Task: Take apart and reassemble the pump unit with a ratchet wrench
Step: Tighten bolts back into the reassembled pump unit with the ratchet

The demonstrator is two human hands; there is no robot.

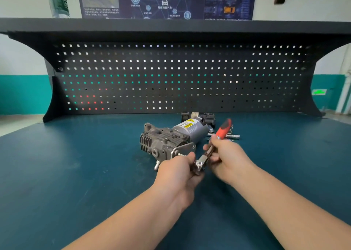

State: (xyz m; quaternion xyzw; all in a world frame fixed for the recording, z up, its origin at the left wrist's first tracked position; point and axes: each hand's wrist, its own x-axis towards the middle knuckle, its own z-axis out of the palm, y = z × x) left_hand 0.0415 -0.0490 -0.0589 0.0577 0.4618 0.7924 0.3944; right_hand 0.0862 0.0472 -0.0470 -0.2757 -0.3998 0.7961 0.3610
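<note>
A workbench [76,164] covered with a dark teal mat is seen, backed by a black perforated panel [171,78]. The pump unit [171,137] is laid on its side on the mat near the middle. Behind it a dark component [208,117] is set — type not discernible. Loose metal sockets [234,136] are laid to its right.

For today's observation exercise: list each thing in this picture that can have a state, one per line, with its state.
Pump unit: lying on its side on the bench, not held.
Ratchet wrench: lifted, held in both hands.
Left hand: grips the wrench head.
Right hand: grips the shaft below the red handle.
Loose sockets: lying behind the wrench.
Water bottle: upright on the shelf.
</note>
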